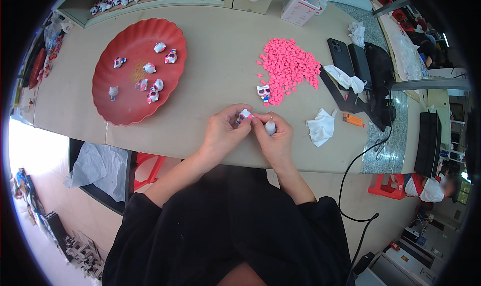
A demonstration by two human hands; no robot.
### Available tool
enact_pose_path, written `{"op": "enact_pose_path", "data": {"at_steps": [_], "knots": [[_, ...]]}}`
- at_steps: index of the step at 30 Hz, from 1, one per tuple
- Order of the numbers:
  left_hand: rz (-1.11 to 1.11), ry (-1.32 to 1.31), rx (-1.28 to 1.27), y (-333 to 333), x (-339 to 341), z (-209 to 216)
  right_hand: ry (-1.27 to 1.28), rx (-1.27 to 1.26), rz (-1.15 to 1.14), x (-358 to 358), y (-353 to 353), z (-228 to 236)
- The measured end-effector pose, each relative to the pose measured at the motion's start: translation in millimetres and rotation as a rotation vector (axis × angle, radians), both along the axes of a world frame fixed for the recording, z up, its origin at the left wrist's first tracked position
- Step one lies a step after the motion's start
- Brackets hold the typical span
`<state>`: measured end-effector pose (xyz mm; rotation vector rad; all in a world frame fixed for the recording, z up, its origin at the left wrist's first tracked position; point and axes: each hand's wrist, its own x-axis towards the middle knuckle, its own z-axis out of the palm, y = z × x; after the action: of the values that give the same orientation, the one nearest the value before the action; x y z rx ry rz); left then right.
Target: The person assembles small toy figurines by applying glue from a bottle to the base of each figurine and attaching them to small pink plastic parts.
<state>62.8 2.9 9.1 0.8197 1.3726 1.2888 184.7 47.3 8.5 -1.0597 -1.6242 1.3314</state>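
Observation:
Between the fingertips of my left hand (220, 130) is a small white cat figurine (244, 114) with pink on it. My right hand (278, 145) grips a small white squeeze bottle (270, 127) in its curled fingers, nozzle pointing away from me. The right thumb and index finger reach to the figurine's right side; a tiny pink spot shows there, too small to make out. Just beyond my hands another cat figurine (263, 92) rests at the edge of a pile of small pink pieces (290, 63). To the left, a red scalloped plate (128, 40) holds several similar figurines.
Right of my hands lie a crumpled white tissue (322, 127) and an orange lighter (353, 119). Farther right are a dark phone (340, 57) and a black bag (379, 70). A white box (300, 6) stands at the back. An open drawer (131, 173) juts out at left.

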Motion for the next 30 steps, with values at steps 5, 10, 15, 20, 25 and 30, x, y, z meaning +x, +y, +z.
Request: {"op": "enact_pose_path", "data": {"at_steps": [5,10,15,20,25,30], "knots": [[0.005,0.048,-0.011,-0.4,4.4,3.2,0.001,0.182,-0.025,-0.4,-3.0,-6.0],[0.142,0.023,0.160,-15.8,-9.6,10.9,0.076,0.100,-0.009,-2.8,-2.5,1.4],[0.651,1.159,0.239,-18.8,-91.4,57.6,0.381,-0.109,-0.063,13.3,4.2,-4.7],[0.274,1.311,0.358,11.7,-58.5,46.9,0.493,-0.106,-0.158,5.7,3.2,0.6],[-0.023,1.181,0.250,50.0,2.6,19.6,0.566,-0.241,-0.176,18.8,4.0,11.1],[-0.001,1.128,0.295,45.0,3.6,7.0,0.594,-0.261,-0.210,28.5,8.6,17.5]]}}
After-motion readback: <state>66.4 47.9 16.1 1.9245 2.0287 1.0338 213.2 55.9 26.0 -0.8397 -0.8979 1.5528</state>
